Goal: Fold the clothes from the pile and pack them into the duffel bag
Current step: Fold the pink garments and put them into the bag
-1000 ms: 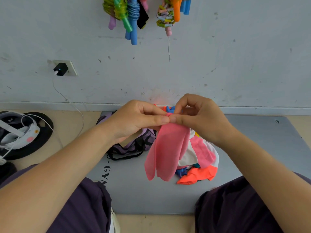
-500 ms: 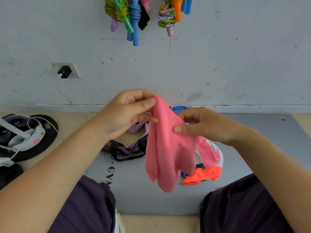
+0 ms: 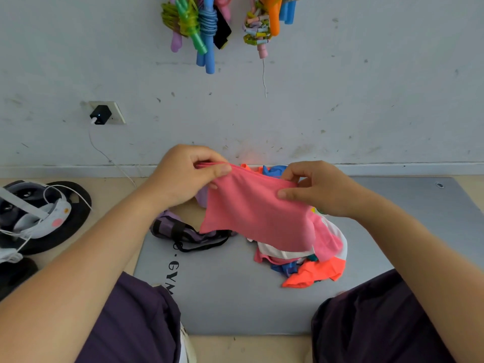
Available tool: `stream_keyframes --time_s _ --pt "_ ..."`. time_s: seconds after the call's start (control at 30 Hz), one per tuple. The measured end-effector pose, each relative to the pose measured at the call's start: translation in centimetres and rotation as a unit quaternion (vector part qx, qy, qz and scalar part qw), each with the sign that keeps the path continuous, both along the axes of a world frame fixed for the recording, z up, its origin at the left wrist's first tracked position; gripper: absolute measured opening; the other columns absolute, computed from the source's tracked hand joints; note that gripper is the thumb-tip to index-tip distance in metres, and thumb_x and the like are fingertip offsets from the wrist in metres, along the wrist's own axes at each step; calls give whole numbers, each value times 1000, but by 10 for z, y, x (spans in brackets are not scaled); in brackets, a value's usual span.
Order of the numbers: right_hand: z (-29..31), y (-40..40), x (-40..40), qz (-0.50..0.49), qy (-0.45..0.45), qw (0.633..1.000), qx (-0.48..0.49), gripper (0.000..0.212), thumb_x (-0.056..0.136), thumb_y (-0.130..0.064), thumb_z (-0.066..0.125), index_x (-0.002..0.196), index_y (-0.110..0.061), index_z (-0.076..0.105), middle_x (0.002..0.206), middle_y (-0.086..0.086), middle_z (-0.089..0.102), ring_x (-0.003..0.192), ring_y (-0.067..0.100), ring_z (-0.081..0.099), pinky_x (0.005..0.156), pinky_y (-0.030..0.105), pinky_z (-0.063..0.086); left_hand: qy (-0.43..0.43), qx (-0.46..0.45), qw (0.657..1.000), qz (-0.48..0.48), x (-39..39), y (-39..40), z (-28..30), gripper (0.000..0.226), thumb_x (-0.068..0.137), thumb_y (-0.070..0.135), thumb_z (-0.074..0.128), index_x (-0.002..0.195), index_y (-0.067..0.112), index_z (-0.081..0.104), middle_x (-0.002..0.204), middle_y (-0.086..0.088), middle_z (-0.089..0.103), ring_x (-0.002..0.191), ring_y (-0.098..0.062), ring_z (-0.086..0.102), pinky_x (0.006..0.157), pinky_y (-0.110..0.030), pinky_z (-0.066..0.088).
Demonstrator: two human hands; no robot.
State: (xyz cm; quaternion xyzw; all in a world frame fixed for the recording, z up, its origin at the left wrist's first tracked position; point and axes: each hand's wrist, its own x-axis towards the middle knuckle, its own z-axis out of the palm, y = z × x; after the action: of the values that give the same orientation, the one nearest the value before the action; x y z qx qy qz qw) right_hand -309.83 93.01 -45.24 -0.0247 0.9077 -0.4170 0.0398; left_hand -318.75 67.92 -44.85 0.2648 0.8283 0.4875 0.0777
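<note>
Both hands' fingers pinch the pink garment [image 3: 258, 213]; it hides the clothes pile [image 3: 311, 268]; purple duffel bag [image 3: 180, 229] beside.

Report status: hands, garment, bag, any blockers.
Left hand and right hand each pinch the pink garment's top edge, spread above the clothes pile. Purple duffel bag on gray mat, nothing blocking it.

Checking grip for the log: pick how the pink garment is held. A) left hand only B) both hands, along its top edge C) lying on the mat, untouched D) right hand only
B: the left hand and right hand each pinch the top edge of the pink garment, which hangs above the mat.
</note>
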Motion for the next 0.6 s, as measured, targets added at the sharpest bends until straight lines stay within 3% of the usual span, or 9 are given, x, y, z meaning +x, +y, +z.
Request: stream_keyframes --time_s 0.1,0.23,0.3,0.37,0.47,0.6 --pt "-7 15 -6 -28 -2 995 97 15 83 -19 74 89 -9 65 77 0 57 57 3 44 54 12 33 15 29 997 65 -12 -11 0 15 88 18 72 81 31 73 77 10 74 62 -20 72 66 -38 62" --pt "-9 31 -9 -80 13 989 127 14 82 -18 74 94 -17 67 75 -11 55 66 2 48 57 10 36 62 -14 994 90 -22 -20 -2 18 87 18 72 77 33 71 70 17 70 53 -14 68 56 -20 55" --pt "-8 34 -9 -94 31 984 146 14 82 -16 72 95 -19 68 73 -13 53 67 3 48 59 18 37 46 -51 995 75 -22 -20 -6 15 86 20 74 76 31 71 68 14 70 54 -14 67 57 -17 53" --pt "-7 37 -8 -94 47 979 177 12 83 -14 70 95 -16 70 78 -7 56 71 10 49 62 25 34 -1 -96 995 31 -21 -22 -9 7 80 23 79 80 27 73 73 7 73 63 -16 69 65 -21 55" --pt "-6 43 -8 -100 60 974 193 12 84 -12 69 95 -13 72 82 -1 58 78 16 50 67 25 32 -42 -134 990 -29 -18 -23 -10 21 74 19 85 89 29 73 86 7 75 76 -15 71 74 -23 55" --pt "-6 46 -7 -106 63 973 193 13 84 -11 68 95 -14 74 80 -4 56 79 15 50 65 21 28 -39 -92 995 17 -17 -17 -14 17 79 9 79 81 24 73 81 -1 74 62 -25 72 68 -35 59"
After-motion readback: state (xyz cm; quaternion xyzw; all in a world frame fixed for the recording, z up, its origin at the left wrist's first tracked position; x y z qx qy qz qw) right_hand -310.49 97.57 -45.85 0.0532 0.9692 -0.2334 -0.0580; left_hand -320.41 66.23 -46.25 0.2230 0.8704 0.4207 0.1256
